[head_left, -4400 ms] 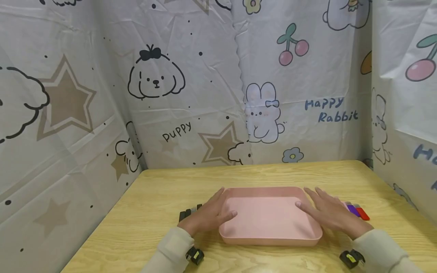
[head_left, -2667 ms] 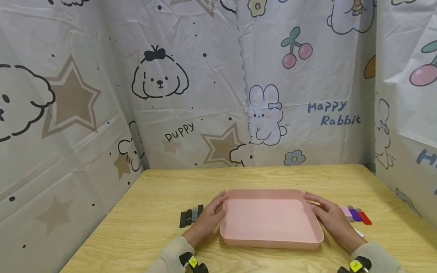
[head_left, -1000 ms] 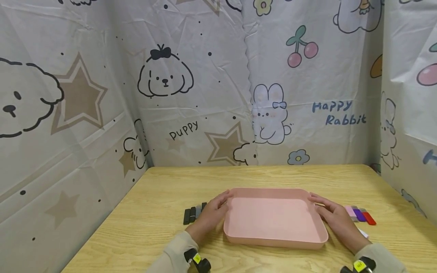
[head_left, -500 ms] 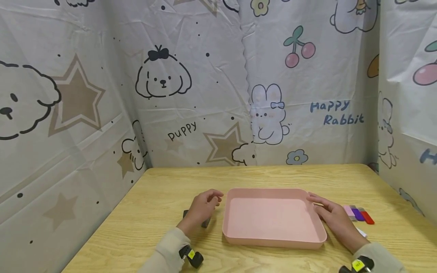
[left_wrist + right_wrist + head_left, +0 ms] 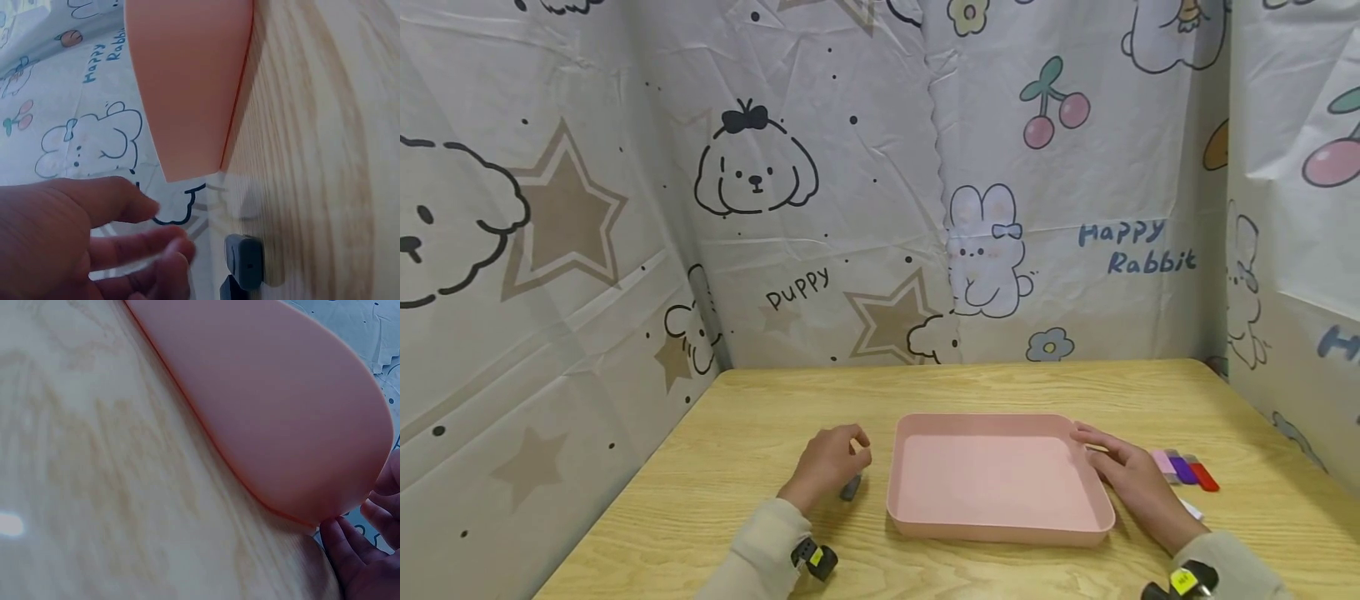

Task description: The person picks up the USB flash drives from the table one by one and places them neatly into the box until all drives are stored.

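Observation:
A shallow pink tray (image 5: 992, 475) lies on the wooden table between the hands. The left hand (image 5: 824, 467) hovers left of it over a few small dark sticks, which look like USB flash drives. Its fingers are loosely bent; in the left wrist view, thumb and fingertips stand apart with nothing visible between them. A dark grey stick (image 5: 245, 262) lies just beyond the fingertips, and part of a black one (image 5: 231, 290) shows at its side. The hand hides the others. With fairly straight fingers, the right hand (image 5: 1138, 483) touches the tray's right outer wall near the far corner.
Right of the right hand lie a pink stick (image 5: 1165, 467), a purple stick (image 5: 1183, 469) and a red stick (image 5: 1205, 477). A white piece (image 5: 1192, 510) shows partly behind that wrist. Patterned cloth (image 5: 820, 250) encloses the table (image 5: 797, 400) at the back and sides.
Both hands came to the tray's sides and touched it. The left hand then let go and moved left over the dark sticks. The right hand has stayed at the tray.

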### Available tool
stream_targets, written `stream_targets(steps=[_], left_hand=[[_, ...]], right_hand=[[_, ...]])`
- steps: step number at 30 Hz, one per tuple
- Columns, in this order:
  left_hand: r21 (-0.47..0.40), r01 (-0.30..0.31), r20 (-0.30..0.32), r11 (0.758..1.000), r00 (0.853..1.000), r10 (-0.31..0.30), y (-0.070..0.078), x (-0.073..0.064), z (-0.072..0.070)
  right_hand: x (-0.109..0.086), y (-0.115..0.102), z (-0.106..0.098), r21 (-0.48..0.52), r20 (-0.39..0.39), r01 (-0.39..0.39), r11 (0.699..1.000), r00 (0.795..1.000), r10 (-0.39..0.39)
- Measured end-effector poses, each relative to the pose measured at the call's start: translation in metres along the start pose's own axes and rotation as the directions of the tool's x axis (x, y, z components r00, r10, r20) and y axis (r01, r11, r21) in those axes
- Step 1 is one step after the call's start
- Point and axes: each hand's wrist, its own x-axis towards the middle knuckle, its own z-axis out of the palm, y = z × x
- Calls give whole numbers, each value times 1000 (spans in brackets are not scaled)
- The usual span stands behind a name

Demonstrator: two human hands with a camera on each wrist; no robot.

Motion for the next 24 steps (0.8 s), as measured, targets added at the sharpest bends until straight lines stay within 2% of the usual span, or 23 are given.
stream_targets(steps=[6,13,20,24], left_hand=[[161,27,41,987,999,-34,6,-7,-1],[316,34,47,948,998,-52,10,-11,-2],[364,-1,47,931,999,-17,11,-13,-1],[381,-4,74,925,997,-26,12,-13,-2]], right_hand=[[-1,0,-2,10,-2,5,1000,1000,-5],[0,0,0,9,-7,-5,1000,1000,5],[0,2,-2,6,4,8,1000,1000,-8],[-2,3,-3,-1,2,20,1000,1000,-20]])
